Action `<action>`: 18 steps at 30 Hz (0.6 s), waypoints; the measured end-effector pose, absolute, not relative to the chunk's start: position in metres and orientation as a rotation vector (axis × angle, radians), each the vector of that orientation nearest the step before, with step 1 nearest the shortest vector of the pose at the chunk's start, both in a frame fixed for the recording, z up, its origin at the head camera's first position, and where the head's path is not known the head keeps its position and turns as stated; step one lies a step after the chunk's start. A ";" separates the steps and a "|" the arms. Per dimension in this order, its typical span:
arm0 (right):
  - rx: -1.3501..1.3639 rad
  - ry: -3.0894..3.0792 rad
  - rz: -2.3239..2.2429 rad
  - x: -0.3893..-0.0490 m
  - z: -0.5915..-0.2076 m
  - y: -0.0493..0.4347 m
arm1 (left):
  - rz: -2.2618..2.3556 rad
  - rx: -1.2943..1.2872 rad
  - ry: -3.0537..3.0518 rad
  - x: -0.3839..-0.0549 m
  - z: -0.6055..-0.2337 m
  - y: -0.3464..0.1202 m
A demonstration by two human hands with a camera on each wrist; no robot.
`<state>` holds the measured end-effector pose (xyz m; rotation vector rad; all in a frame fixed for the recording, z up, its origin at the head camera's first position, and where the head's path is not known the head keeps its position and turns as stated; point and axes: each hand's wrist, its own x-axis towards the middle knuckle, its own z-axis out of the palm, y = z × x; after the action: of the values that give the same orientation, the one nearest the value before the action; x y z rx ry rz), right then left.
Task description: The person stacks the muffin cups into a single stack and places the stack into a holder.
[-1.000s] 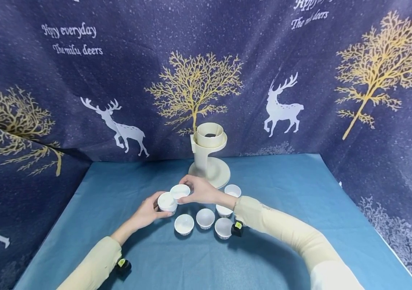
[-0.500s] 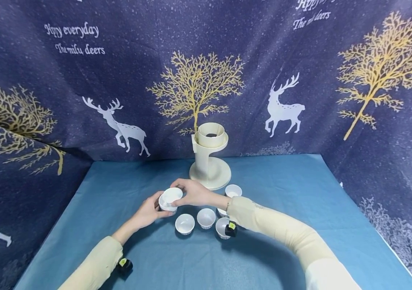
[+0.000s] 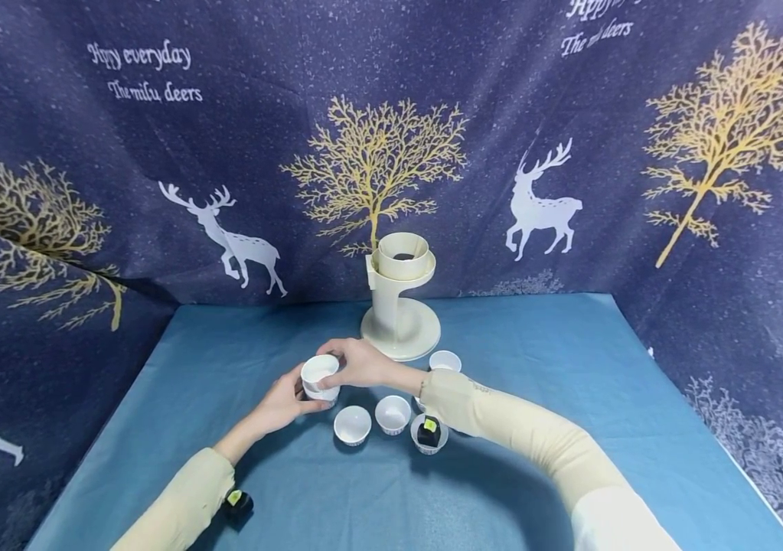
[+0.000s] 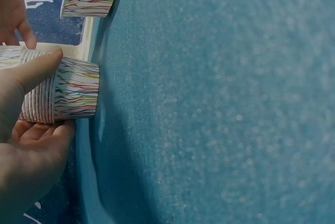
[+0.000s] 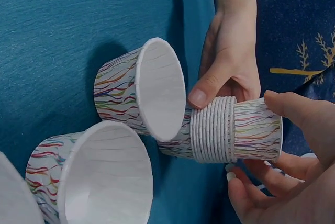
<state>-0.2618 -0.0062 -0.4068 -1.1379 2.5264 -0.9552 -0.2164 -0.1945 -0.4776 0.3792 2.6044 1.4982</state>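
My left hand (image 3: 277,402) grips a stack of nested paper baking cups (image 5: 212,130), thumb on one side and fingers on the other. Their bunched rims and coloured wavy stripes show in both wrist views. At the stack's upper end is another striped cup (image 5: 259,130), its base at the top rims. My right hand (image 3: 363,363) pinches that cup near its rim with thumb and fingers. In the left wrist view, the left thumb (image 4: 39,69) lies across the rims, and the stack's striped lower end (image 4: 76,88) points toward the blue cloth.
Several loose baking cups stand mouth up on the blue cloth (image 3: 295,490), including a front-left cup (image 3: 352,425), a middle cup (image 3: 393,415) and a back-right cup (image 3: 445,361). The right forearm overlaps others. Behind the hands stands a cream round-based holder (image 3: 386,306).
The right hand has moved left with its cup, from beside the stack to on top of it. The left hand keeps its grip on the stack nearly in place.
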 end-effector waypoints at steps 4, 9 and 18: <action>-1.127 2.533 -0.926 -0.263 -0.407 -0.009 | 1.494 0.387 2.594 -0.216 -0.478 -0.196; -1.109 2.551 -0.874 -0.263 -0.406 -0.011 | 1.490 0.390 2.602 -0.216 -0.480 -0.197; -1.087 2.642 -0.745 -0.261 -0.406 -0.014 | 1.534 0.415 2.587 -0.217 -0.480 -0.196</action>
<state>-0.2609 -0.0142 -0.4058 -1.0872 2.6416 -0.7452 -0.2171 -0.1957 -0.4797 0.4147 2.5871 1.5340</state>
